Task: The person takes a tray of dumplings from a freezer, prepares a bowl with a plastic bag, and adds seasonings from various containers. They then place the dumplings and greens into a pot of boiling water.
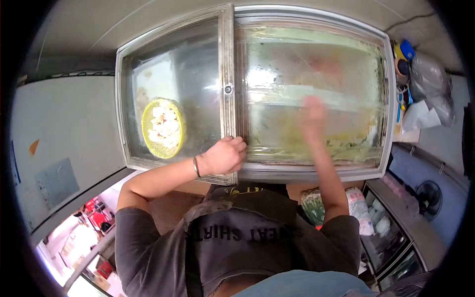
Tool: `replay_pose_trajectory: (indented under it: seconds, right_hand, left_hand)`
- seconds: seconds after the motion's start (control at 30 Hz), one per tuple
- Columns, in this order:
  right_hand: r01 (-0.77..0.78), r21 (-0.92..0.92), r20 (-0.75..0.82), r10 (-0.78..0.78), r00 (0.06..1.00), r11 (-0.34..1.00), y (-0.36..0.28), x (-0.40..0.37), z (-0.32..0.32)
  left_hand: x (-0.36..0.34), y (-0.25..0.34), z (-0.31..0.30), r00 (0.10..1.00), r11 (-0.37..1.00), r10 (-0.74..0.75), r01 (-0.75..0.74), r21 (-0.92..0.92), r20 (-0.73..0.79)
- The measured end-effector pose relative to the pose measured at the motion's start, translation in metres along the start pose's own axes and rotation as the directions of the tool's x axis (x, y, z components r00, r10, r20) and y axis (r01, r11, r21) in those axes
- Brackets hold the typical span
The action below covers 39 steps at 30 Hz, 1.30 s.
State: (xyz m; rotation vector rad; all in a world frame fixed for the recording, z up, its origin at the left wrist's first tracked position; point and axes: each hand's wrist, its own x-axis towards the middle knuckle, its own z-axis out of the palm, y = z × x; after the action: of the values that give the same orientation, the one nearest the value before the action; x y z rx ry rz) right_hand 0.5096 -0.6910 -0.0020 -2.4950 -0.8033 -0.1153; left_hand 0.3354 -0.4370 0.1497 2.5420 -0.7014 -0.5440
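My left hand, with a bracelet at the wrist, is closed over the middle upright frame of a sliding glass door, near its lower end. A small round lock sits on that frame above the hand. My right hand is smeared by motion over the right section of the case, which looks wet and streaked. Its fingers cannot be made out, nor whether it touches the surface. Left of my left hand, a yellow-green basket of pale pieces shows at the left glass pane.
A metal rim surrounds the case. To its right are scissors, a blue-and-yellow item and grey plastic bags. A black fan stands lower right. Filled bags lie below the case.
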Motion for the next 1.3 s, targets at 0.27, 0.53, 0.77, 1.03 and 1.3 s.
replay_pose_trajectory:
  seconds: [0.27, 0.53, 0.77, 1.03, 1.3]
  right_hand:
    - [0.159, 0.590, 0.739, -0.608, 0.290, 0.792, -0.181, 0.093, 0.068]
    - [0.558, 0.621, 0.392, -0.835, 0.387, 0.550, -0.165, 0.049, 0.128]
    - [0.698, 0.582, 0.401, -0.894, 0.200, 0.417, -0.207, 0.048, 0.183]
    - [0.103, 0.187, 0.220, -0.144, 0.965, 0.977, -0.065, 0.077, 0.097]
    - [-0.794, -0.156, -0.380, 0.706, 0.597, 0.588, 0.165, -0.006, -0.099]
  left_hand:
    - [-0.013, 0.009, -0.009, 0.997, 0.999, -0.042, 0.043, 0.020, -0.065]
    - [-0.017, 0.003, -0.015, 0.995, 0.999, -0.023, 0.028, 0.046, -0.092]
    - [-0.012, 0.000, -0.010, 0.997, 0.999, 0.032, -0.033, -0.005, -0.071]
    - [-0.011, -0.001, -0.008, 0.999, 0.999, -0.031, 0.030, -0.032, -0.012]
    - [-0.006, -0.020, 0.031, 0.999, 0.998, -0.028, 0.027, 0.049, 0.034]
